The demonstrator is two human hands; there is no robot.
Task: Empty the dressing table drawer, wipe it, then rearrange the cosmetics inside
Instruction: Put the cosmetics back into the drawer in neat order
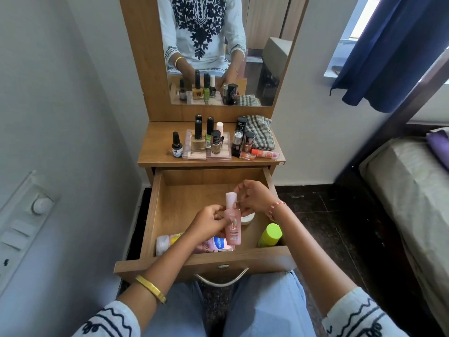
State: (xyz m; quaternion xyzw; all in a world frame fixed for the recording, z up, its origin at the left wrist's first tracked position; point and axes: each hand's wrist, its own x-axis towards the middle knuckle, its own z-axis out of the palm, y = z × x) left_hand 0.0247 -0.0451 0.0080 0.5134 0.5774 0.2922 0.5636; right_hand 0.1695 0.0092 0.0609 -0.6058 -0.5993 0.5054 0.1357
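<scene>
The wooden drawer (155,207) is pulled out over my lap. My left hand (209,222) grips a pink bottle (232,229) upright above the drawer's middle. My right hand (252,199) is beside the bottle's neck, fingers curled near its pale cap; whether it touches the bottle is unclear. Inside the drawer lie a pink Vaseline bottle (218,244), a white-capped yellow tube (165,242), a bottle with a lime-green cap (271,235) and a small white jar (247,218), partly hidden by my right hand.
On the tabletop (155,152) stand several nail polish bottles on a clear tray (206,155), lipsticks (264,153) and a checked cloth (260,133). A mirror (223,45) rises behind. A bed (410,186) is at the right, a wall with a switchboard (24,220) at the left.
</scene>
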